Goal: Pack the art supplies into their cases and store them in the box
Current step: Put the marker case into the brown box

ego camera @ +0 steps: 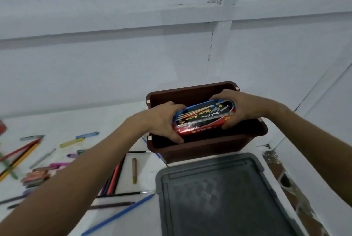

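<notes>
One grey lid (219, 193) lies before one brown box (209, 148), where left hand (162, 121) and right hand (236, 108) grip one paint case (203, 117).

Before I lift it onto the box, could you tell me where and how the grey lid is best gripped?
Grip the grey lid by its two long side edges, coming from above with one hand on each. It lies flat on the white table just in front of the brown box, and its raised rim probably gives the fingers a lip to catch.
</notes>
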Motion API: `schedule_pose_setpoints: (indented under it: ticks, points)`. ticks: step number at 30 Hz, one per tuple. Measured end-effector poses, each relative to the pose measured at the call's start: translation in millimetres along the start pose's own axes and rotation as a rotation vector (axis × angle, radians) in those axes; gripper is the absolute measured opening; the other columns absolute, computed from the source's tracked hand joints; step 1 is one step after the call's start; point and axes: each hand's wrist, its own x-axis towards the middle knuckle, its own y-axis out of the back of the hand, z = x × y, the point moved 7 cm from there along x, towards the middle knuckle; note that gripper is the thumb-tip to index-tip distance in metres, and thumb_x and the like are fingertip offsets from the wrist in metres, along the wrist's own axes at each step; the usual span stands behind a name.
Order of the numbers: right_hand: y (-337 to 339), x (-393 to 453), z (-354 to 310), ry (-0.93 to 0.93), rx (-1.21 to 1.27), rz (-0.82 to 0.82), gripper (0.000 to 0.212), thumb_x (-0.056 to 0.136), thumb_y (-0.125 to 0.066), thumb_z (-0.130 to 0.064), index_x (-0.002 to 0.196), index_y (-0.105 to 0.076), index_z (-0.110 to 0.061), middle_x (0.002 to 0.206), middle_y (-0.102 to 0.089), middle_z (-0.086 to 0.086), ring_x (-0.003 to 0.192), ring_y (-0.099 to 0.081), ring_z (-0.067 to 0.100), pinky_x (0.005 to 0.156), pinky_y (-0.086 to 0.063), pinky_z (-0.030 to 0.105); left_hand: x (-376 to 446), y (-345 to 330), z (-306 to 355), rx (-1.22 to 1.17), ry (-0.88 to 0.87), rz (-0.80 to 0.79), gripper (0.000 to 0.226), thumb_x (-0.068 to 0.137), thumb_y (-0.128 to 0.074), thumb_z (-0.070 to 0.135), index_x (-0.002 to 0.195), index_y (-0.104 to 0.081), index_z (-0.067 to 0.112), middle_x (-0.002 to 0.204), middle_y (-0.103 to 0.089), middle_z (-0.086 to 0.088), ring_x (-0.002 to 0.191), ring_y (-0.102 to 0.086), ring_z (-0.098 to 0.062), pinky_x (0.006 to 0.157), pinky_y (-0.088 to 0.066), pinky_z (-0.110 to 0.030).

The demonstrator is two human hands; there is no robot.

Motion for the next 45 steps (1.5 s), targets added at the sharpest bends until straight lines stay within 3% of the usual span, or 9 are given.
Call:
schedule_pose_setpoints:
  ticks: [5,9,12,16,23,31,36,40,45]
  points:
    - [-10,7,3,0.012,0.003,-0.07,0.089,0.061,-0.085,-0.04,0.135,-0.034,-0.039,0.124,-0.038,-0.016,0.116,-0.041,0.006,0.099,-0.043,0.028,2,6,-1,0.031,0.03,0.02,0.098,0.064,-0.082,0.037,0.143,-0.029,0.018,0.126,-0.05,0.002,0.108,-0.049,-0.012,0.09,-0.043,-0.022]
    - [-25,14,3,-0.016,-0.29,-0.152,0.09,0.065,-0.081,-0.047,0.139,-0.031,-0.038,0.132,-0.034,-0.011,0.12,-0.027,0.012,0.107,-0.03,0.038,4,-9,5,0.028,0.0,-0.092,0.078,0.064,-0.081,0.042,0.131,-0.043,0.025,0.112,-0.058,0.01,0.097,-0.055,-0.006,0.083,-0.047,-0.02]
    - [-37,17,6,-0.07,-0.415,-0.208,0.088,0.072,-0.078,-0.04,0.144,-0.029,-0.033,0.135,-0.033,-0.003,0.123,-0.026,0.017,0.11,-0.029,0.041,9,-17,5,0.056,0.035,-0.165,0.067,0.066,-0.08,0.044,0.123,-0.052,0.025,0.106,-0.062,0.009,0.089,-0.058,-0.007,0.077,-0.048,-0.019]
    - [-47,17,9,-0.099,-0.413,-0.258,0.085,0.076,-0.075,-0.031,0.146,-0.027,-0.029,0.142,-0.03,0.0,0.13,-0.026,0.02,0.113,-0.025,0.041,16,-24,3,0.1,0.093,-0.239,0.067,0.07,-0.079,0.04,0.128,-0.049,0.023,0.111,-0.06,0.004,0.094,-0.058,-0.012,0.079,-0.05,-0.023]
    - [-48,15,8,-0.108,-0.377,-0.321,0.072,0.082,-0.07,-0.028,0.143,-0.033,-0.031,0.139,-0.033,0.001,0.126,-0.035,0.019,0.11,-0.034,0.037,19,-29,1,0.122,0.092,-0.278,0.069,0.072,-0.078,0.037,0.133,-0.047,0.025,0.119,-0.057,0.003,0.101,-0.056,-0.013,0.085,-0.051,-0.026]
    - [-47,15,0,-0.072,-0.429,-0.207,0.06,0.079,-0.073,-0.029,0.135,-0.049,-0.026,0.134,-0.047,0.001,0.121,-0.044,0.018,0.101,-0.042,0.032,19,-36,-1,0.27,0.077,-0.304,0.06,0.087,-0.06,0.048,0.14,-0.045,0.025,0.121,-0.058,0.002,0.102,-0.054,-0.015,0.084,-0.046,-0.026]
    - [-54,14,2,-0.101,-0.458,-0.209,0.041,0.079,-0.073,-0.015,0.119,-0.063,-0.018,0.134,-0.045,0.004,0.12,-0.045,0.021,0.101,-0.043,0.029,19,-33,7,0.279,0.069,-0.168,0.045,0.085,-0.068,0.029,0.128,-0.055,0.022,0.118,-0.06,-0.002,0.094,-0.054,-0.014,0.077,-0.044,-0.024]
    - [-59,16,1,-0.094,-0.4,-0.24,0.053,0.081,-0.071,-0.014,0.131,-0.054,-0.02,0.129,-0.056,0.001,0.115,-0.054,0.015,0.094,-0.044,0.023,16,-39,7,0.36,0.079,-0.197,0.04,0.085,-0.064,0.012,0.124,-0.061,0.023,0.12,-0.06,-0.005,0.101,-0.059,-0.021,0.085,-0.051,-0.029]
    - [-60,14,1,-0.094,-0.369,-0.281,0.051,0.082,-0.071,-0.014,0.129,-0.056,-0.024,0.132,-0.055,0.002,0.118,-0.052,0.017,0.096,-0.044,0.025,19,-45,9,0.361,0.083,-0.221,0.039,0.086,-0.063,0.008,0.124,-0.059,0.017,0.118,-0.062,-0.007,0.102,-0.059,-0.023,0.082,-0.048,-0.029]
